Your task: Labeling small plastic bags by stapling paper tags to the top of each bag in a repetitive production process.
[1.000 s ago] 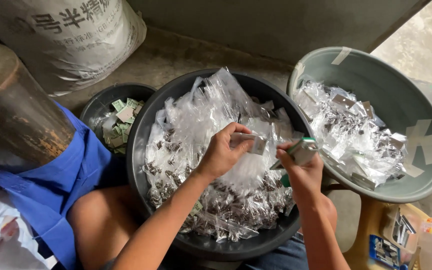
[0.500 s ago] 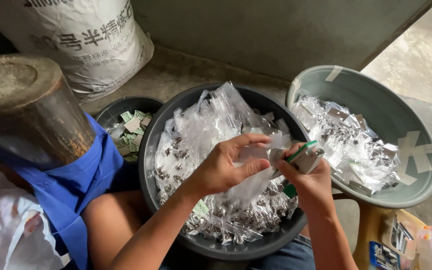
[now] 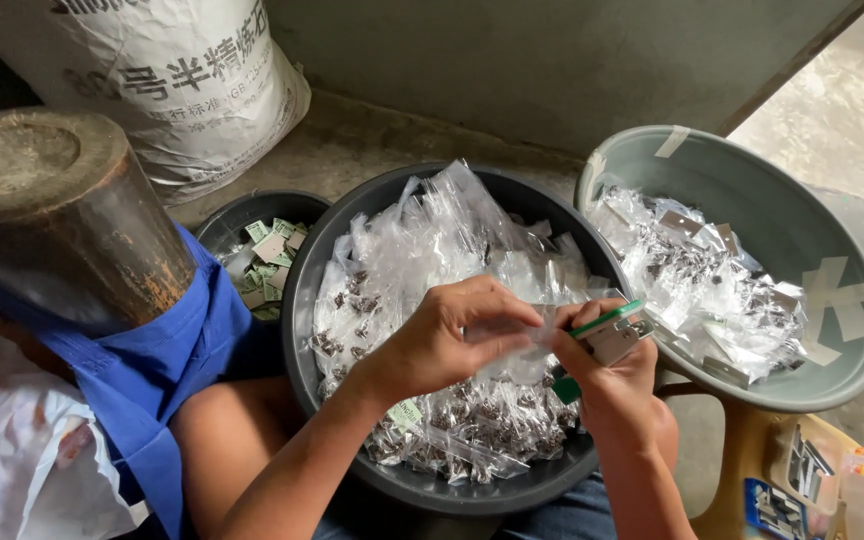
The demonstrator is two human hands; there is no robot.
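My left hand (image 3: 452, 335) pinches a small clear plastic bag (image 3: 507, 345) over a dark round basin (image 3: 352, 230) heaped with several clear bags of small dark parts. My right hand (image 3: 607, 385) grips a green and metal stapler (image 3: 607, 335), its jaws right at the bag's edge next to my left fingertips. The two hands touch or nearly touch above the middle of the basin.
A grey-green basin (image 3: 832, 240) at the right holds more clear bags with metal bits. A small dark bucket (image 3: 242, 220) at the left holds green and white paper tags. A rusty cylinder (image 3: 62, 220), blue cloth (image 3: 167, 360), white sack (image 3: 182, 80) and yellow stool (image 3: 742, 470) surround me.
My left hand brought the bag closer to the stapler and both hands drew together. The view shifted down and to the right a little.
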